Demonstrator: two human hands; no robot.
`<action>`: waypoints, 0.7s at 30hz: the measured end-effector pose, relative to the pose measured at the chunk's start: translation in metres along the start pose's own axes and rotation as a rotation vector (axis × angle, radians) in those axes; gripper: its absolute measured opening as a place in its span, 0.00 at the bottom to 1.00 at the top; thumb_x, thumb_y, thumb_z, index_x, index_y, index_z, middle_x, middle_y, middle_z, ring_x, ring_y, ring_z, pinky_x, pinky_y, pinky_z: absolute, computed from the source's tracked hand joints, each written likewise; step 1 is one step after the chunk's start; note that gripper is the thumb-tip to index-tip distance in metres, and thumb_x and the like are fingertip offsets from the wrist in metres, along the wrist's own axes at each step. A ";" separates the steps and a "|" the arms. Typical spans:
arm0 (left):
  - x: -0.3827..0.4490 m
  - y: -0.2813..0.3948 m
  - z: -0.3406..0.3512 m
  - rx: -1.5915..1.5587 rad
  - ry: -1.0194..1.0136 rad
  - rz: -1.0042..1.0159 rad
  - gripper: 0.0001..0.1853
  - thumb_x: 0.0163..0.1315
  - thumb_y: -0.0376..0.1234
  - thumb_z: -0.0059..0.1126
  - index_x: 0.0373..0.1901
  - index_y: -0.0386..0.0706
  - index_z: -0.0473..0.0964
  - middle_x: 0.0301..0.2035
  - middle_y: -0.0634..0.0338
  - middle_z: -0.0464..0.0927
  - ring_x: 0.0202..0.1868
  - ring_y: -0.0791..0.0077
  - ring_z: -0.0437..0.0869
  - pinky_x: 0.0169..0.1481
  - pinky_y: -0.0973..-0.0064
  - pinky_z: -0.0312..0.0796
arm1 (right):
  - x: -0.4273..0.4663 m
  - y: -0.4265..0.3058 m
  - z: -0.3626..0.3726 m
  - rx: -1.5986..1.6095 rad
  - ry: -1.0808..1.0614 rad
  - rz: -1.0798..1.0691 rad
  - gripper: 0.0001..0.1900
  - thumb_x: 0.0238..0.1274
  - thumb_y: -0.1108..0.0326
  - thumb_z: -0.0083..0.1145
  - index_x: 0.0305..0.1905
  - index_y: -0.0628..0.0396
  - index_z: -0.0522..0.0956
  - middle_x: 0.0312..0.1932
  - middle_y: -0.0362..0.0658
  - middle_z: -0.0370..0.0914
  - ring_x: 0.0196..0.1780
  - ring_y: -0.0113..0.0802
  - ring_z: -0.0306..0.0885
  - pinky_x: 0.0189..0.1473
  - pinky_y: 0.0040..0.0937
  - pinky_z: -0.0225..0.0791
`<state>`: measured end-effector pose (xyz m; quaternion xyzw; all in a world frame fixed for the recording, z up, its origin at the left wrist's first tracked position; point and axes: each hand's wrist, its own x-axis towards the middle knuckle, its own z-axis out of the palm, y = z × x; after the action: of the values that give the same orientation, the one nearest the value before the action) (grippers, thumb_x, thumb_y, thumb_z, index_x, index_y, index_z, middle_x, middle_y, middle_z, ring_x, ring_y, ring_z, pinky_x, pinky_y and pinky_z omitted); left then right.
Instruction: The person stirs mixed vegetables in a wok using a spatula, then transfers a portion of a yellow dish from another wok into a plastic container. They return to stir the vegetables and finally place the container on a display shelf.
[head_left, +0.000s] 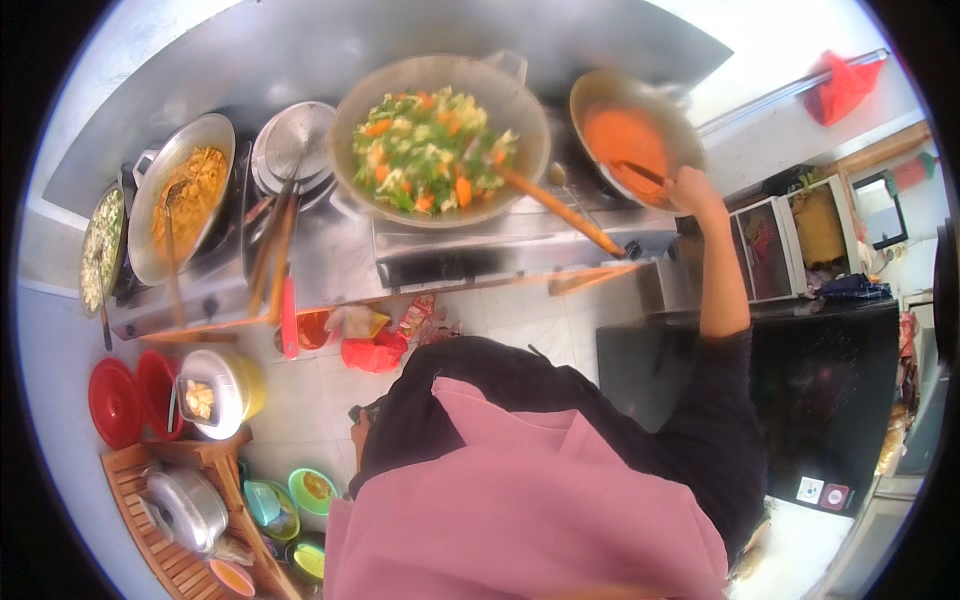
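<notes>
At the upper right my right hand (694, 191) grips the end of a dark-handled utensil (641, 172), whose other end lies in orange-red sauce (626, 142) in a tilted-looking wok (583, 97). My left hand (360, 435) hangs low beside my body, mostly hidden by dark clothing; something dark is by its fingers, and its grip is unclear. A large wok (345, 180) of chopped greens and carrot pieces (427, 150) stands left of the sauce wok. A wooden-handled turner (562, 214) rests in it, its handle sticking out over the stove's front edge.
Further left on the steel stove (337, 262) are stacked lids (292, 142) with long-handled utensils, a wok (142, 240) of yellowish food and a pan (94, 292) of pale chopped food. A wooden rack (150, 525) and bowls stand lower left. A black-topped cabinet (817, 375) is at right.
</notes>
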<state>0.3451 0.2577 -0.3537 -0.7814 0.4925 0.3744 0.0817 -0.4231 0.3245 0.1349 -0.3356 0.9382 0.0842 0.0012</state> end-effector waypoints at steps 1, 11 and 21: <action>0.001 0.002 0.000 0.007 0.000 0.013 0.47 0.55 0.68 0.45 0.41 0.24 0.78 0.40 0.32 0.79 0.51 0.41 0.79 0.56 0.56 0.70 | 0.001 0.001 0.002 0.045 -0.033 0.014 0.18 0.61 0.55 0.52 0.41 0.62 0.80 0.43 0.61 0.79 0.49 0.60 0.77 0.50 0.50 0.71; -0.008 -0.031 0.016 0.002 -0.043 -0.014 0.49 0.54 0.69 0.44 0.42 0.24 0.78 0.41 0.31 0.79 0.53 0.41 0.78 0.56 0.57 0.70 | -0.019 0.032 0.003 -0.160 -0.017 0.005 0.20 0.59 0.51 0.56 0.45 0.57 0.79 0.30 0.54 0.82 0.34 0.49 0.82 0.35 0.45 0.74; -0.001 -0.074 0.045 0.058 -0.082 -0.097 0.51 0.53 0.71 0.44 0.43 0.24 0.78 0.42 0.31 0.78 0.54 0.42 0.77 0.57 0.57 0.69 | -0.071 0.082 0.035 1.261 -0.457 0.379 0.19 0.71 0.48 0.43 0.46 0.54 0.73 0.20 0.36 0.71 0.12 0.19 0.57 0.11 0.20 0.46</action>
<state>0.3835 0.3184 -0.4026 -0.7855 0.4610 0.3875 0.1424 -0.4216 0.4368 0.1176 -0.0752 0.8266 -0.4095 0.3788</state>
